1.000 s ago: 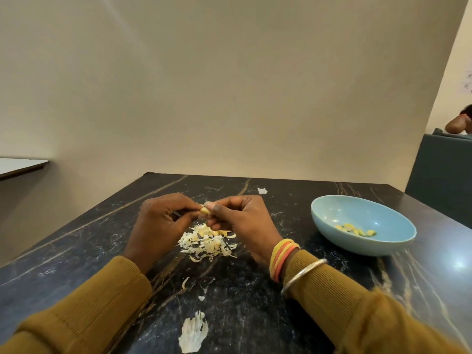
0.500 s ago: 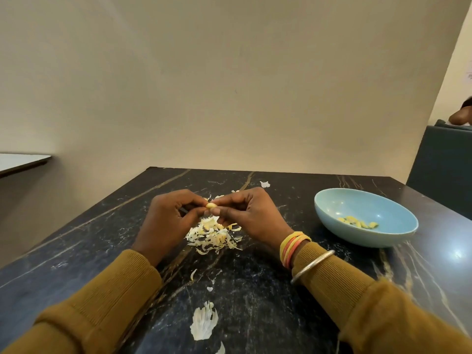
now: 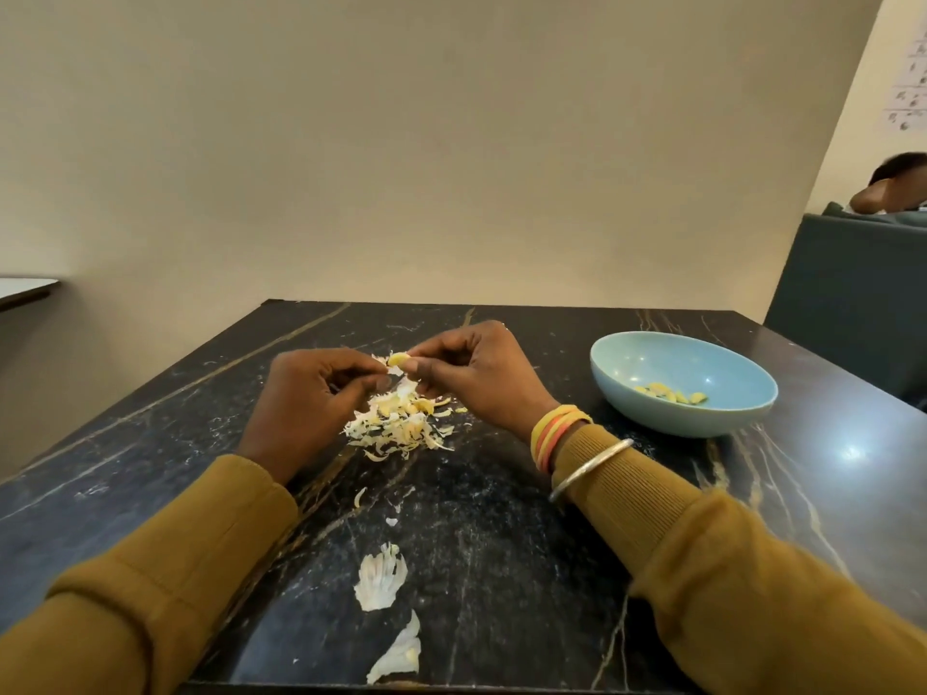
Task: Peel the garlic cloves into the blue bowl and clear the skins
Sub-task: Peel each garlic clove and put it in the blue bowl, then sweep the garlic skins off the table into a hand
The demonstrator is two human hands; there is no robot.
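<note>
Garlic clove [image 3: 397, 360], partly skinned, is pinched between left hand [image 3: 311, 398] and right hand [image 3: 481, 378], left of the blue bowl [image 3: 667, 418]. Few peeled cloves [image 3: 672, 393] lie inside it; skins [image 3: 396, 428] piled to its left are not yet cleared.

Skin pile [image 3: 396, 428] lying mid-worktop [image 3: 501, 569]; left hand [image 3: 311, 398] and right hand [image 3: 481, 383] pinching one clove [image 3: 396, 359] between them over its far edge. Bowl [image 3: 752, 413] sitting right of pile, peeled cloves [image 3: 672, 393] resting inside. Two larger skins [image 3: 379, 581] lying near front edge.
</note>
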